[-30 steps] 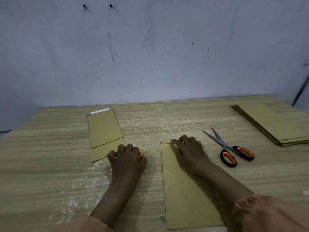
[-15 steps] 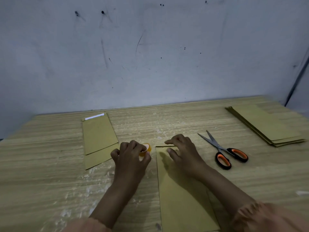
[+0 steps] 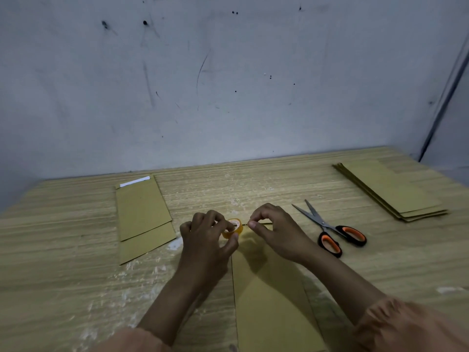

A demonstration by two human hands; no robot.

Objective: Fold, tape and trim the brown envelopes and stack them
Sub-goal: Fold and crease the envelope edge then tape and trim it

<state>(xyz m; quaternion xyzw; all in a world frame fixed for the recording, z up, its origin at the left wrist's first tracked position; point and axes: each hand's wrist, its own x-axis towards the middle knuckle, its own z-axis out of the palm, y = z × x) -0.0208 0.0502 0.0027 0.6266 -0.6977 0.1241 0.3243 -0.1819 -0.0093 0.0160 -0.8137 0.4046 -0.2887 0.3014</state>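
On a wooden table (image 3: 63,250), two brown envelopes (image 3: 143,214) are seen overlapped at the left, their long axes running away from the camera, a white strip (image 3: 135,181) showing at the far end. No writing can be read anywhere. At centre, a small roll of tape (image 3: 232,228) is gripped by the curled fingers of the left hand (image 3: 205,240). The tape's end appears pinched between thumb and forefinger of the right hand (image 3: 276,232), just beside the roll. Beneath both hands, one brown envelope (image 3: 271,306) is laid lengthwise toward the wall. Orange-handled scissors (image 3: 327,229) are pointed blades-away, slightly left. A stack of envelopes (image 3: 390,191) is angled at far right.
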